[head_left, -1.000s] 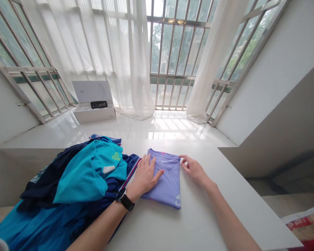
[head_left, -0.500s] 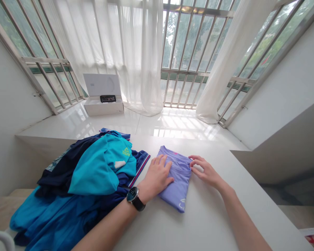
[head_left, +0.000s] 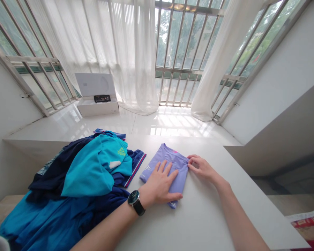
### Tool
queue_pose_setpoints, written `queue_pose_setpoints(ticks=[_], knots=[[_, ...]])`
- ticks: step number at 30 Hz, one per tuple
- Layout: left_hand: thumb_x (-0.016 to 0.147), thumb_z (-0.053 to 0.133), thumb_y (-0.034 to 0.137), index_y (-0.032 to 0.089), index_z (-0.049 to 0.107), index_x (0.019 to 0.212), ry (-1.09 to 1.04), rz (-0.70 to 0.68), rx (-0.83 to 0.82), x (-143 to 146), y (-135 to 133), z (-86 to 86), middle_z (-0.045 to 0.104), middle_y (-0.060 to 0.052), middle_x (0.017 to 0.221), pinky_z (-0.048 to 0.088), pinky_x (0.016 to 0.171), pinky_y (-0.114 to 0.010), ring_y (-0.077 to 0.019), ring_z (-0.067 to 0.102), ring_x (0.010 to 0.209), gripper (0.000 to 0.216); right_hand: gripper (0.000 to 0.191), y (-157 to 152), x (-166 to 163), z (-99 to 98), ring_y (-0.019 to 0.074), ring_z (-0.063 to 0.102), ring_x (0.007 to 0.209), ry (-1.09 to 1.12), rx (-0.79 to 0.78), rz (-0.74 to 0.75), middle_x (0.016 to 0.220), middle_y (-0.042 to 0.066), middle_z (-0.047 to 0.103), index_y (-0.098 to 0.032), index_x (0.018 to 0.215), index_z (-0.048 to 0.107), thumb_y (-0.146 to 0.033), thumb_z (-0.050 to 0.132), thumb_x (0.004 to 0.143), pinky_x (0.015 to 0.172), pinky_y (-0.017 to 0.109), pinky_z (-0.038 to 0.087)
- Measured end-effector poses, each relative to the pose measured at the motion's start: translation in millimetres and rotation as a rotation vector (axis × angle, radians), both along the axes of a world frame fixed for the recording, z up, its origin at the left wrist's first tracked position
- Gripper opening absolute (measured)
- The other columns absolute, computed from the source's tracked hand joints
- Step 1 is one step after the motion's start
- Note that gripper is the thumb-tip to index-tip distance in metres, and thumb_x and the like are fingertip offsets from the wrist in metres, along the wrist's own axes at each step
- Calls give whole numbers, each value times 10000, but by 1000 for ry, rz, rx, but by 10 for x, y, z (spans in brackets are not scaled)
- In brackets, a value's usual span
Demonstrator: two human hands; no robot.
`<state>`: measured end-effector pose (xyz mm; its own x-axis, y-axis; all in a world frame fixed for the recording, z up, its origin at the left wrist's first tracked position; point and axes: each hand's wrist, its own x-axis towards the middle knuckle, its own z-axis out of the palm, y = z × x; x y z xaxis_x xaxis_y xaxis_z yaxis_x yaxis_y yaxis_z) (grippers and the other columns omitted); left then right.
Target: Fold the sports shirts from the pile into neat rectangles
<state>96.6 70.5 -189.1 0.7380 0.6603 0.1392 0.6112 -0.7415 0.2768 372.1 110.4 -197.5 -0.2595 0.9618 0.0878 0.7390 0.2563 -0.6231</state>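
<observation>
A folded lilac shirt (head_left: 170, 162) lies on the white table (head_left: 199, 216), turned slantwise. My left hand (head_left: 161, 186), with a black watch on the wrist, lies flat and spread on the shirt's near half. My right hand (head_left: 201, 166) pinches the shirt's right edge near its far corner with curled fingers. To the left sits a heap of clothes: a teal shirt (head_left: 94, 167) with a yellow logo on top of navy garments (head_left: 54, 170) and bright blue fabric (head_left: 42, 223).
An open white box (head_left: 96, 94) with a dark device in it stands on the glossy window platform beyond the table. Sheer curtains hang before barred windows. The table's right edge drops to a lower floor with a red printed item (head_left: 308, 223).
The lilac shirt has been turned counterclockwise and now lies slantwise. My left hand slid toward its near end; my right hand stays at the right edge.
</observation>
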Motion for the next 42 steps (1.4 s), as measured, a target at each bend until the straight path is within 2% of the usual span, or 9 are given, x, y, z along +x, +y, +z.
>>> queue_pose_setpoints(ticks=[5, 9, 12, 20, 25, 28, 32, 37, 42], knots=[[865, 507, 716, 192, 445, 1440, -47, -44, 55, -9, -2, 43, 370, -169, 1557, 209, 1171, -580, -407, 266, 1452, 781, 275, 38, 79, -47, 236, 638, 946, 129, -72, -45, 1164, 97, 666, -203, 774, 705, -457, 621, 837, 837, 371, 505], [949, 439, 650, 215, 539, 1345, -106, -243, 99, 6, -41, 57, 450, -105, 1516, 222, 1200, -455, -295, 337, 1434, 597, 331, 44, 82, -30, 201, 645, 849, 209, -77, -56, 1217, 100, 647, -198, 783, 725, -521, 659, 814, 771, 353, 517], [964, 404, 650, 211, 539, 1351, -96, -293, 92, 11, -66, 34, 485, -112, 1485, 269, 1179, -435, -287, 402, 1392, 601, 338, 27, 57, 22, 199, 645, 869, 220, -50, -58, 1231, 98, 641, -204, 784, 735, -535, 669, 814, 762, 342, 518], [962, 375, 666, 188, 455, 1434, -75, -267, 84, 17, -88, 21, 435, -136, 1522, 259, 1182, -460, -310, 364, 1415, 676, 323, 6, 21, 83, 124, 532, 626, 188, 129, -42, 1092, 77, 674, -224, 773, 737, -534, 670, 836, 633, 322, 508], [951, 363, 692, 184, 429, 1451, -61, -222, 66, 6, -108, 62, 392, -156, 1547, 247, 1187, -470, -317, 319, 1443, 716, 253, 15, 23, -9, 147, 571, 674, 47, 245, -7, 1013, 61, 645, -242, 780, 727, -446, 622, 886, 644, 324, 507], [963, 311, 692, 180, 425, 1447, -56, -154, 62, 63, -102, 102, 394, -159, 1545, 242, 1183, -505, -323, 316, 1442, 713, 213, 30, 28, -82, 161, 614, 731, -28, 239, 15, 1035, 57, 619, -247, 805, 721, -393, 597, 899, 690, 332, 524], [984, 303, 649, 129, 390, 1460, -66, -75, 93, 291, 26, 125, 392, -181, 1540, 239, 1182, -500, -321, 317, 1442, 710, 190, 47, 35, -144, 153, 624, 726, -72, 212, 10, 1075, 54, 602, -247, 834, 708, -359, 572, 906, 727, 338, 540], [970, 384, 616, 111, 366, 1479, -46, -44, 74, 543, 284, -25, 399, -179, 1543, 215, 1191, -503, -319, 309, 1453, 717, 186, 34, -1, -117, 177, 649, 807, -83, 229, -17, 1142, 70, 597, -245, 859, 706, -346, 560, 914, 777, 358, 549], [959, 384, 624, 110, 311, 1518, -60, -59, 53, 548, 356, -160, 350, -178, 1575, 189, 1198, -518, -318, 277, 1471, 763, 199, 25, -74, -46, 201, 653, 877, -67, 238, 21, 1127, 81, 643, -242, 851, 705, -332, 546, 929, 818, 372, 534]])
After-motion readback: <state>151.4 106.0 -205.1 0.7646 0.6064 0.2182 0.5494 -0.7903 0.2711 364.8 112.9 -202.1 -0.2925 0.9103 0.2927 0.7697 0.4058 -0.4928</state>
